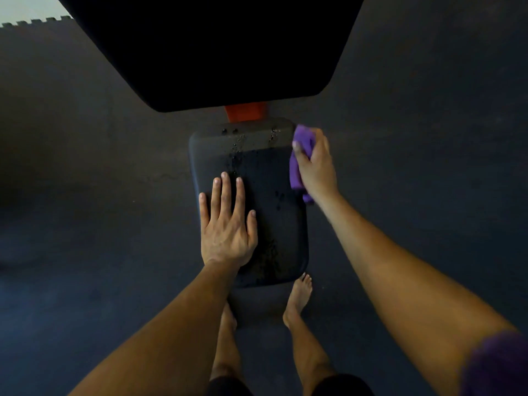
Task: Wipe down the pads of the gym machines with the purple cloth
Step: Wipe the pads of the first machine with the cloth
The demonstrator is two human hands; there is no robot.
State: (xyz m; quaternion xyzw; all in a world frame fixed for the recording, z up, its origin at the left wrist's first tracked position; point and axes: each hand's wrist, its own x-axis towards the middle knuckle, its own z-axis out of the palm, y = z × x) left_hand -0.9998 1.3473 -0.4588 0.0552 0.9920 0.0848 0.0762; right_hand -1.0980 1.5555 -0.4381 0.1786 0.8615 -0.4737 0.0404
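The dark rubber floor (428, 138) fills most of your view and runs under everything else. A large black back pad (205, 47) occupies the top of the view, directly beyond the seat pad. The seat pad (274, 212), taken here as the landmark, is a black rounded rectangle at centre, with wet droplets visible along its middle and near its far edge. An orange frame section (245, 112) shows between the seat pad's far edge and the back pad.

Your left hand (227, 227) lies flat on the near-left part of the seat pad, palm down, fingers straight and slightly spread; its grip is released and it holds nothing.

Your right hand (315, 164) sits at the far-right edge of the seat pad. Its fingers are curled round the purple cloth (297, 170), so its grip is clenched on the cloth. The cloth is bunched, in contact with the seat pad's right side edge, with one end protruding beyond the hand toward the far corner and the other end hanging on the near side of the hand.

Your two bare feet (297, 298) stand on the floor just off the near end of the seat pad. A purple sleeve edge (497, 367) shows on your right arm, well to the near right of the seat pad.
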